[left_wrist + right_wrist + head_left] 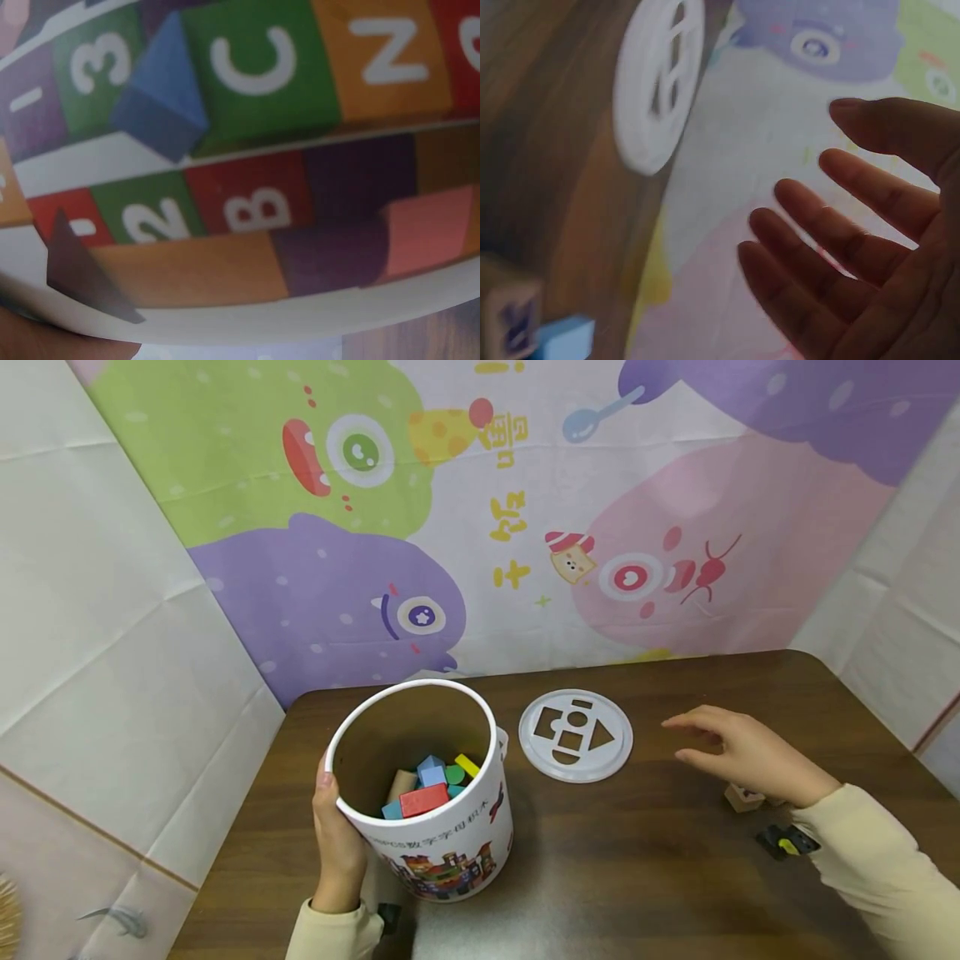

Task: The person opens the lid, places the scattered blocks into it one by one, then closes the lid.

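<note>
A white round bucket [450, 843] with printed toy-block pictures stands on the table, colored building blocks [424, 800] lying inside at the bottom. My left hand [337, 847] grips its left side, thumb up by the rim. The left wrist view is filled by the bucket's printed wall [247, 180], and a bit of the hand [60, 341] shows at the lower left. My right hand [738, 752] hovers over the table's right part with fingers spread and nothing in it. A wooden block [743, 797] with a dark print lies near that wrist, partly hidden.
A white round lid [542, 752] with shaped holes lies flat right of the bucket. In the right wrist view a light blue block [566, 339] sits beside the wooden one. Behind the brown table [600, 877] hangs a cartoon-printed cloth [510, 635].
</note>
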A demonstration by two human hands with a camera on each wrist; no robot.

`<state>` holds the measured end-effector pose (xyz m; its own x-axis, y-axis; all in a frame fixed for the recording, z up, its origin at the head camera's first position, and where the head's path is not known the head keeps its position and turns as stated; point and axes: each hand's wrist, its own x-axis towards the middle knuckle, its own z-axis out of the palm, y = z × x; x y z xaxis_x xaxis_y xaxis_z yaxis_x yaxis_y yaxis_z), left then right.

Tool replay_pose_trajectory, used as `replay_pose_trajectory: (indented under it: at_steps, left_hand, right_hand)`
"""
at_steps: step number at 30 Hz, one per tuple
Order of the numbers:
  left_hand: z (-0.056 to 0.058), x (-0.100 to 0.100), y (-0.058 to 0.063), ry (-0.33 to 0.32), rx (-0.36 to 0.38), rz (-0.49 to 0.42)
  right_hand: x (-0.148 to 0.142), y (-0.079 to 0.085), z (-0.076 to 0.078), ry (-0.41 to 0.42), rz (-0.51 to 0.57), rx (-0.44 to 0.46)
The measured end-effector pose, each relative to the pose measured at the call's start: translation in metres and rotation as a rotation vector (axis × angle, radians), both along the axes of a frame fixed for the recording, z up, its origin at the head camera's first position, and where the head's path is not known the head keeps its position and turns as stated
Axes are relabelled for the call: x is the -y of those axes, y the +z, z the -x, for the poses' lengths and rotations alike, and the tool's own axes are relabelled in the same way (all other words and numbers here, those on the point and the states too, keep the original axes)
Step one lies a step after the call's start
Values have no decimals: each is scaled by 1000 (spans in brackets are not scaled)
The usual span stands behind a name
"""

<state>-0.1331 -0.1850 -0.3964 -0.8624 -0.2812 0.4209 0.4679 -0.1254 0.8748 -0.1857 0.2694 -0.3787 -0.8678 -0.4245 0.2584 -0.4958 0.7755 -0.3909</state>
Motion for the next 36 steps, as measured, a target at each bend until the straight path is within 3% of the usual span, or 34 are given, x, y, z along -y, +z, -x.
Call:
replay_pose_trajectory:
  at_steps: [17, 20, 27, 36]
  left_hand:
    - [0, -1, 1, 14, 20, -6]
    - [0, -1, 1, 20, 21, -2]
    - [0, -1, 0, 6, 10, -18]
    - [0, -2, 1, 15, 15, -15]
  right_hand:
    - [-78, -41, -15, -160, -149, 165]
    - [-81, -48, -15, -156, -158, 166]
    - [-75, -59, -11, -104, -190, 75]
    - [-69, -61, -7, -75, -209, 82]
